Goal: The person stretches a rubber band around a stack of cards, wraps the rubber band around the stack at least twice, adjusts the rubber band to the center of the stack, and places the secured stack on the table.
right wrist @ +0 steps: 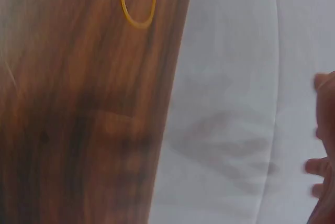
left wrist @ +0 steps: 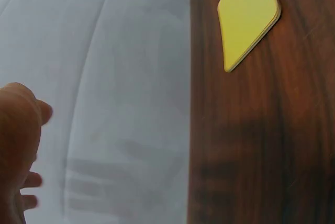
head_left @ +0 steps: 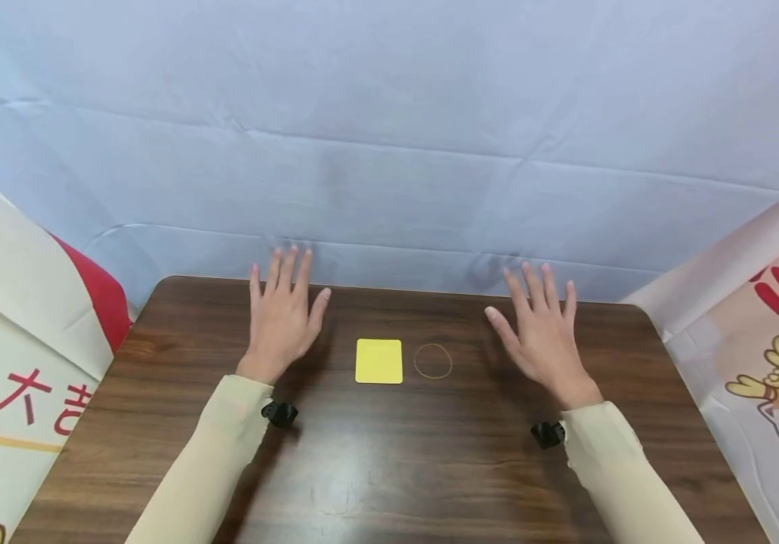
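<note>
My left hand is held over the far left part of the wooden table, fingers spread and nothing in it. On the other side my right hand is likewise spread and holds nothing. Between them lies a yellow square pad with rounded corners; the left wrist view shows the layered edge of this pad. Just right of it is a thin rubber band, lying in a loose ring. That band appears at the top of the right wrist view. Neither hand touches the pad or the band.
The dark wooden table ends at a pale cloth hanging behind it. Printed cloths with red characters hang at the left and right. A dark wrist camera is worn on the left wrist, another on the right.
</note>
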